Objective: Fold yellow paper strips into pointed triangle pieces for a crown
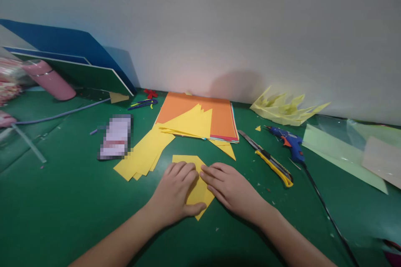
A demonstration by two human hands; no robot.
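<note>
A folded yellow sheet of paper [198,190] lies on the green table in front of me, its lower end pointed. My left hand [178,190] holds it down, fingers bent and thumb stretched along the lower part. From the other side, my right hand [230,184] lies flat on the right part of the sheet, its fingers extended and close together near the left fingertips. Both hands cover part of the paper. Farther back are a fan of yellow paper strips [147,154] and several yellow folded triangles [191,123], the latter on a stack of orange sheets [173,108].
On the right lie a yellow utility knife [269,162], a blue glue gun [293,142] with its cord, and pale green paper [341,156]. A spiky yellow paper piece [282,108] stands by the wall. Leftward are a blurred phone [115,137], a pink bottle [52,81] and leaning boards [75,75].
</note>
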